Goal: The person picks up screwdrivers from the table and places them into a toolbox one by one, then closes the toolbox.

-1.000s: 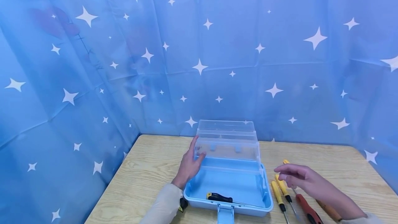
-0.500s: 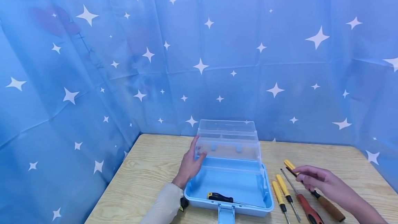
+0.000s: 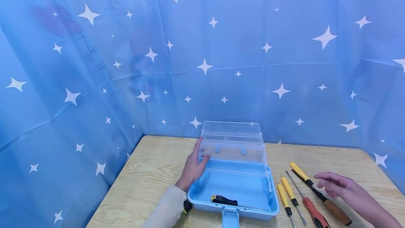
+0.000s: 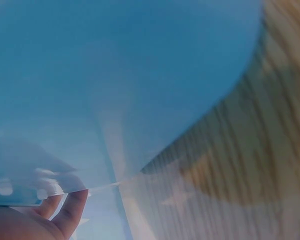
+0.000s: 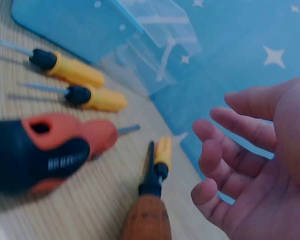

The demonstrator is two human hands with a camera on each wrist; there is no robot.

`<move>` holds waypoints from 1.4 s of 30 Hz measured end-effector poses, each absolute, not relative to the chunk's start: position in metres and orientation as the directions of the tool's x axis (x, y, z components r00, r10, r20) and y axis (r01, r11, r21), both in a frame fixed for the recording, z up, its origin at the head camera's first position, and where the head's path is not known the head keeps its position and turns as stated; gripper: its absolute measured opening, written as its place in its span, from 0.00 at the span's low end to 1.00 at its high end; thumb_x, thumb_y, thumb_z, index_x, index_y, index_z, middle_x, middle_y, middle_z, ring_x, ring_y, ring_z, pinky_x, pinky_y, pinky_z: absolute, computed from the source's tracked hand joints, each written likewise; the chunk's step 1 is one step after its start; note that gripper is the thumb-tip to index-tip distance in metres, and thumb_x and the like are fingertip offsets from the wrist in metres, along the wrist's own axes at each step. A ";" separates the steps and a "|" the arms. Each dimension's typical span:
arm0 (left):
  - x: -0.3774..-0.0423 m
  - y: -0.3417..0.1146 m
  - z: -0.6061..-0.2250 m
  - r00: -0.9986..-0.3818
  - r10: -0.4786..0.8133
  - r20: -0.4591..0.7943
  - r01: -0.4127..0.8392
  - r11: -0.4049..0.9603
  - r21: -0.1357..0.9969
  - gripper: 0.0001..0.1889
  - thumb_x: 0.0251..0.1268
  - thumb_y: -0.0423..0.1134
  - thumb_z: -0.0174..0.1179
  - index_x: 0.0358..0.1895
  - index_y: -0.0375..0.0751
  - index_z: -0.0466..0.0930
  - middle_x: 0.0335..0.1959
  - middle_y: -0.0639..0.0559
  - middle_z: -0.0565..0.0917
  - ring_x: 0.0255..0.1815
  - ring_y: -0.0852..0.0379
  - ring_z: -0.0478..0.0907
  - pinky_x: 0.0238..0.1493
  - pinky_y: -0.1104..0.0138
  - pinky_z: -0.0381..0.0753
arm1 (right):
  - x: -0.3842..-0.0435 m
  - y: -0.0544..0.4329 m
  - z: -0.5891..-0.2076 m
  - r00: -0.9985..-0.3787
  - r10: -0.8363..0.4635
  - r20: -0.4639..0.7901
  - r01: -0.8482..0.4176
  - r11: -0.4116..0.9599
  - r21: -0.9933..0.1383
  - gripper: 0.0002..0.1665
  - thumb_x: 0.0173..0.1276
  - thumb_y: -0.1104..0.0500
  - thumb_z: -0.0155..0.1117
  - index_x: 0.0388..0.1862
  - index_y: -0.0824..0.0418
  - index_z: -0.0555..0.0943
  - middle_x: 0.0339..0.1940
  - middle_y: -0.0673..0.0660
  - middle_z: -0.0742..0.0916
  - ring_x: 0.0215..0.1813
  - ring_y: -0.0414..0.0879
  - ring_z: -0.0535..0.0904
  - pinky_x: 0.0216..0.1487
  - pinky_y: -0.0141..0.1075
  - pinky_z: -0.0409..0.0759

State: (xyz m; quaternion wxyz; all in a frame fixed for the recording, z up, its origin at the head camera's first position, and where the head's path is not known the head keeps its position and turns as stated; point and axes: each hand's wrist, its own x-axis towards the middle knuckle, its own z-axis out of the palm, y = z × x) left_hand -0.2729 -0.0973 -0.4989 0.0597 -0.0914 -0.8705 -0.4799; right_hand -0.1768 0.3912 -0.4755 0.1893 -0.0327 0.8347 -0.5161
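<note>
A light-blue toolbox stands with its clear lid raised. My left hand holds the lid's left edge, thumb inside and fingers along the outer side; in the left wrist view its fingers meet the lid. A black screwdriver with a yellow end lies inside the box. To the box's right, my right hand hovers with loosely bent fingers and holds nothing. Nearest to it are a wooden-handled tool with a dark shaft and a yellow-handled screwdriver.
Two more yellow-handled screwdrivers and a red-and-black screwdriver lie between the box and my right hand. A dark object with yellow is partly hidden beside the box's left front corner. A starry blue curtain hangs behind the table.
My right hand has moved right, from over the yellow-handled screwdrivers to beside the wooden-handled tool, uncovering the tools. My left hand has stayed on the lid.
</note>
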 end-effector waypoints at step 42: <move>-0.272 -0.097 -0.499 -0.979 0.100 0.178 0.204 0.538 0.818 0.36 0.74 0.58 0.51 0.79 0.73 0.44 0.71 0.46 0.71 0.69 0.40 0.70 0.63 0.38 0.72 | -0.167 0.424 -0.531 -0.909 -0.184 -0.375 0.264 0.443 -0.857 0.39 0.79 0.48 0.50 0.73 0.77 0.57 0.63 0.64 0.78 0.46 0.28 0.79 0.47 0.33 0.82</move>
